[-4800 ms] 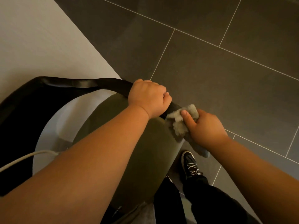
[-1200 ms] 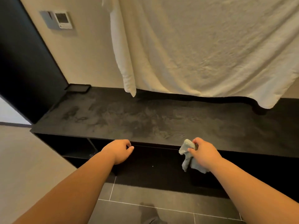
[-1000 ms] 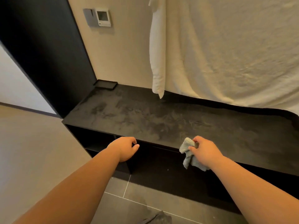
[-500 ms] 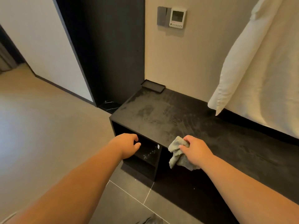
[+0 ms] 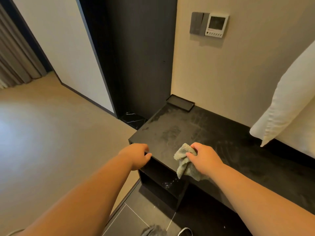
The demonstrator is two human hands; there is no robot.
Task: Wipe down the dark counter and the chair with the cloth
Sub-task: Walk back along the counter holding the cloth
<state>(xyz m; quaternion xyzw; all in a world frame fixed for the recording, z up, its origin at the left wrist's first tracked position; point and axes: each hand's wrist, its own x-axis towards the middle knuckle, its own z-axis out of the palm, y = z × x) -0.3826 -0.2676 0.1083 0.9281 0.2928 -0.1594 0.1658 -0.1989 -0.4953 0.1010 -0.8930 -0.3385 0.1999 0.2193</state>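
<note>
The dark counter (image 5: 213, 133) is a low black bench top running from centre to right, with dusty grey smears on its surface. My right hand (image 5: 205, 159) grips a crumpled grey cloth (image 5: 184, 161) just above the counter's front edge, near its left end; part of the cloth hangs down over the edge. My left hand (image 5: 136, 155) is at the counter's front left corner with its fingers loosely curled and nothing in it. Whether it touches the corner I cannot tell. The chair is out of view.
A small black tray (image 5: 180, 103) lies in the counter's back left corner. White bedding (image 5: 289, 103) hangs over the right side. An open shelf (image 5: 162, 181) sits under the top. A tall dark panel (image 5: 141, 57) stands left of the counter, with beige floor (image 5: 51, 142) beyond.
I have left the chair and now face the counter. The view swung left to its left end. My right hand lifted the cloth up to the top's front edge; my left reached the corner.
</note>
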